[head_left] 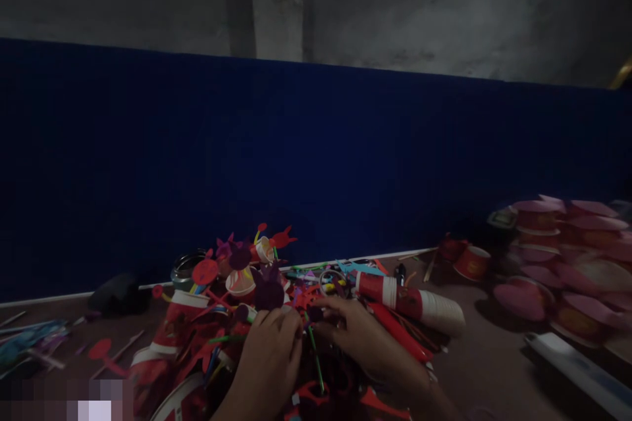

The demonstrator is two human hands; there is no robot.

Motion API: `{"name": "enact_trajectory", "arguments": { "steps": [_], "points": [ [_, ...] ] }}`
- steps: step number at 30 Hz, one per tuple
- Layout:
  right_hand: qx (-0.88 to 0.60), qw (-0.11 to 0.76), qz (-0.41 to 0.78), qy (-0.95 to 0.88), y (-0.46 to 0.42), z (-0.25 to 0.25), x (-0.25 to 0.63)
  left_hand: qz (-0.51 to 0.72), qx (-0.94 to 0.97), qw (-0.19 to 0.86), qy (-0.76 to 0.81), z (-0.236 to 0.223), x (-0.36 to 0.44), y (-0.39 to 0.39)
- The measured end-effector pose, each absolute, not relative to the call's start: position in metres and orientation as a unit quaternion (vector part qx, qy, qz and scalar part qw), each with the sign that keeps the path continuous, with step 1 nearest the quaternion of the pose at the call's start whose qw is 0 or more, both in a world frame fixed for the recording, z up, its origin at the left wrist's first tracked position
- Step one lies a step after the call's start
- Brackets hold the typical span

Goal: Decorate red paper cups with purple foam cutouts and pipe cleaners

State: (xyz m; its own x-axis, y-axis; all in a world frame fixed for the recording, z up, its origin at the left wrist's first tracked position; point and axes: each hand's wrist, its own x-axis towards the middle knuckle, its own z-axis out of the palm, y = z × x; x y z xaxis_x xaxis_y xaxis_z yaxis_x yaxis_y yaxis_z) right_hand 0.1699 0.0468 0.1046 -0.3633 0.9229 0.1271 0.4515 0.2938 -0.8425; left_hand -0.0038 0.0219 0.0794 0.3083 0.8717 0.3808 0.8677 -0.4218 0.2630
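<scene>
My right hand is closed, with thumb and fingers pinching a small dark purple disc. A green straw slants down from beside this disc, between my two hands. My left hand is close by, its fingers curled inward; what they grip is hidden. Just above the left hand stands a dark purple cutout with pointed ears. Red shapes lie behind the fingertips. Around the left hand are red-and-white paper cups and red round-headed pieces.
Nested paper cups lie on their side at the right, beside a long red piece. Blurred pink-red cups are piled farther right, near a white bar-shaped object. A blue panel closes off the back. Bluish scraps lie far left.
</scene>
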Motion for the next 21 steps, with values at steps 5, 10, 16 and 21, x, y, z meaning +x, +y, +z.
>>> {"name": "enact_trajectory", "arguments": {
  "steps": [5,10,16,21],
  "points": [
    [-0.471,0.281,0.326,-0.770,0.048,0.102,0.168,0.187,0.839,0.051,0.509,0.091,-0.002,0.017],
    [-0.490,0.203,0.245,-0.812,0.048,0.103,0.169,0.137,0.838,0.095,0.519,0.096,-0.002,0.017],
    [-0.512,-0.016,0.170,-0.842,0.032,0.102,0.169,0.080,0.794,0.057,0.600,0.089,-0.005,0.022],
    [-0.499,-0.154,0.103,-0.846,0.027,0.081,0.143,0.055,0.785,0.036,0.617,0.090,-0.008,0.023]
  ]
}}
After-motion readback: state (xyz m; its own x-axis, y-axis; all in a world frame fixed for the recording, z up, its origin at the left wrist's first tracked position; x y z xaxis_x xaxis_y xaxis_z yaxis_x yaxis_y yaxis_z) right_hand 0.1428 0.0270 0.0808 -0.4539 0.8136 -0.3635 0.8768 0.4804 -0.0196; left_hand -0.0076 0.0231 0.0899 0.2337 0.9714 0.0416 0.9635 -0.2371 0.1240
